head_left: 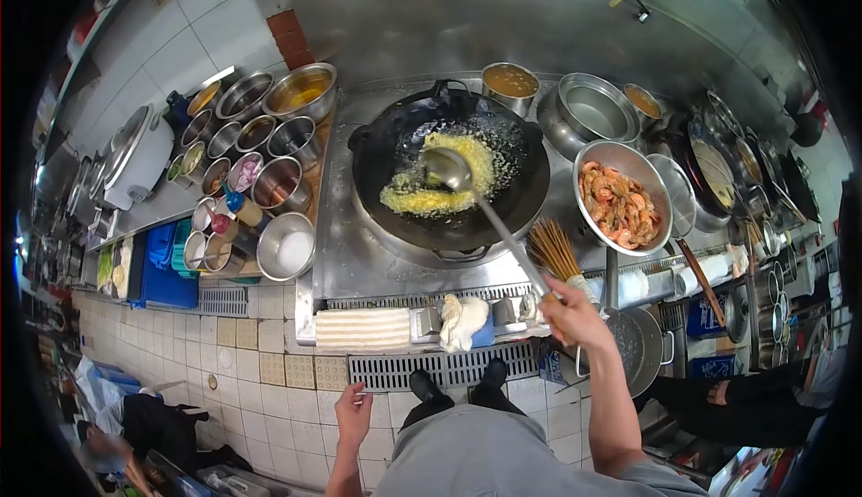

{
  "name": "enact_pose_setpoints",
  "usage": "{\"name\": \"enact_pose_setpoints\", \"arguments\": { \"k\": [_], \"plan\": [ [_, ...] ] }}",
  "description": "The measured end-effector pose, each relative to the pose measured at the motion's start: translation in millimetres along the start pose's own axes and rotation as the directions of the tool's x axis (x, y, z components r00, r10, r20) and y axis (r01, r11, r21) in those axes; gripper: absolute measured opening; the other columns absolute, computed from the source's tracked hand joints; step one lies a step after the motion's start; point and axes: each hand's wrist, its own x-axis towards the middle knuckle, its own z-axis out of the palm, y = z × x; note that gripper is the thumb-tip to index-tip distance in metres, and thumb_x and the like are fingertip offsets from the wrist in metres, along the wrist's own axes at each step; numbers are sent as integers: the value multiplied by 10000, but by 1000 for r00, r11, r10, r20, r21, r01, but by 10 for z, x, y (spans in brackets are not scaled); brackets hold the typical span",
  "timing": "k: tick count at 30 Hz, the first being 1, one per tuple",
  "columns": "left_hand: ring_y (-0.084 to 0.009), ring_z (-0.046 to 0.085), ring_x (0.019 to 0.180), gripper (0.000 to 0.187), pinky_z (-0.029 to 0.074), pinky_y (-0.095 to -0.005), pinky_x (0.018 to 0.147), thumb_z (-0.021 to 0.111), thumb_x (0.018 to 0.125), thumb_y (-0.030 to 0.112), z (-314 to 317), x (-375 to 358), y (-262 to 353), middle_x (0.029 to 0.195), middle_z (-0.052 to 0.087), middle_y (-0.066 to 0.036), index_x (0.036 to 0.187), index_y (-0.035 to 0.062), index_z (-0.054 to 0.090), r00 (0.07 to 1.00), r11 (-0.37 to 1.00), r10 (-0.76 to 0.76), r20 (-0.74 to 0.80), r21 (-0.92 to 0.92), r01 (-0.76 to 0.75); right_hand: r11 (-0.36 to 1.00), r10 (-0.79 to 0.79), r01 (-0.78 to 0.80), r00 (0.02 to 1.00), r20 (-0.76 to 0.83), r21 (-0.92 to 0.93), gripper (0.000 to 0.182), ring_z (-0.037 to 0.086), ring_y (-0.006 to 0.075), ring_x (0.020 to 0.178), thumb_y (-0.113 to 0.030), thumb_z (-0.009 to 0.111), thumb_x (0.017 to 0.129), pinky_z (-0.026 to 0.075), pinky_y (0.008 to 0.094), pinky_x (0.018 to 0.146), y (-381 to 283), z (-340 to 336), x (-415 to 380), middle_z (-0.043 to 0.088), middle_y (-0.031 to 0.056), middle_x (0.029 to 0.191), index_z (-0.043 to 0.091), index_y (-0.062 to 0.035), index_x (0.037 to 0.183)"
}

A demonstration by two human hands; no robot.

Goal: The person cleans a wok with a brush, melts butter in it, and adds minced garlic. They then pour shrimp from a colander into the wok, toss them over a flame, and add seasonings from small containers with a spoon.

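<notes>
My right hand (575, 317) is closed around the long handle of a metal ladle (448, 170). The ladle's bowl rests in a large black wok (382, 151), amid yellow, crumbly food (422, 199) that looks like scrambled egg or minced garlic. Down by my side, my left hand (353, 414) hangs with nothing in it, its fingers loosely apart. To the right of the wok, a metal strainer pan (660, 183) holds cooked prawns (620, 205). A bamboo wok brush (555, 250) stands just beyond my right hand.
Several metal seasoning bowls (279, 183) crowd the left counter. A pot (512, 84) of broth and a larger pot (597, 111) stand behind the stove. A striped towel (363, 330) and white cloth (462, 322) lie along the front edge. Other people are at the lower left and right.
</notes>
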Motion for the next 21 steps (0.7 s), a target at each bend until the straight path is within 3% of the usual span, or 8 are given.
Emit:
{"name": "enact_pose_setpoints", "arguments": {
  "k": [2, 6, 9, 12, 16, 18, 21],
  "plan": [
    [-156, 655, 825, 302, 522, -259, 658, 655, 858, 3, 27, -82, -24, 1040, 674, -141, 1152, -48, 605, 999, 999, -37, -4, 21, 37, 983, -178, 179, 984, 9, -43, 599, 438, 83, 411, -66, 576, 897, 333, 242, 355, -21, -15, 285, 499, -13, 639, 386, -43, 1464],
    [-158, 660, 821, 304, 530, -270, 662, 656, 858, 10, 229, -157, 46, 1023, 679, -135, 1153, -44, 608, 999, 998, 3, 49, 67, -7, 978, -176, 181, 983, -56, 107, 579, 436, 82, 422, -92, 593, 891, 317, 250, 368, 25, 334, 747, 514, -6, 647, 402, -13, 1432],
    [-163, 663, 824, 291, 536, -276, 675, 654, 861, 13, 344, -129, 354, 1015, 680, -137, 1144, -39, 616, 994, 996, 19, 112, 82, -28, 982, -39, 16, 992, 121, 187, 629, 441, 85, 412, -97, 603, 902, 308, 260, 342, 47, 339, 409, 506, 0, 624, 360, -45, 1480],
    [-161, 664, 823, 277, 538, -276, 673, 653, 862, 14, 390, -125, 523, 1011, 678, -139, 1133, -38, 624, 993, 997, 56, 100, 43, -60, 970, 20, -52, 991, 135, 239, 625, 439, 82, 408, -75, 604, 899, 313, 254, 345, 192, 42, -84, 502, -7, 619, 370, -49, 1478],
    [-162, 664, 804, 266, 541, -278, 666, 652, 868, 15, 446, -120, 677, 959, 675, -132, 1130, -26, 625, 990, 992, 124, 61, 15, -125, 996, 52, -50, 998, -23, 68, 649, 443, 84, 414, -60, 614, 870, 334, 248, 362, 36, -230, -151, 485, -12, 609, 380, -50, 1475],
    [-162, 663, 801, 267, 542, -279, 669, 652, 870, 17, 504, -96, 744, 945, 674, -130, 1133, -19, 624, 983, 985, 171, 71, 22, -173, 985, -164, 161, 985, -54, -55, 642, 445, 82, 414, -53, 591, 875, 321, 238, 350, 9, -222, 166, 500, -12, 623, 363, -27, 1475],
    [-162, 661, 801, 266, 542, -277, 684, 653, 871, 15, 617, -75, 950, 946, 670, -134, 1135, -2, 626, 974, 985, 160, 162, 31, -167, 983, -173, 177, 982, -72, 47, 639, 447, 83, 429, -71, 594, 882, 315, 246, 367, -33, 66, 556, 499, -12, 625, 358, -20, 1474]
  ]
}}
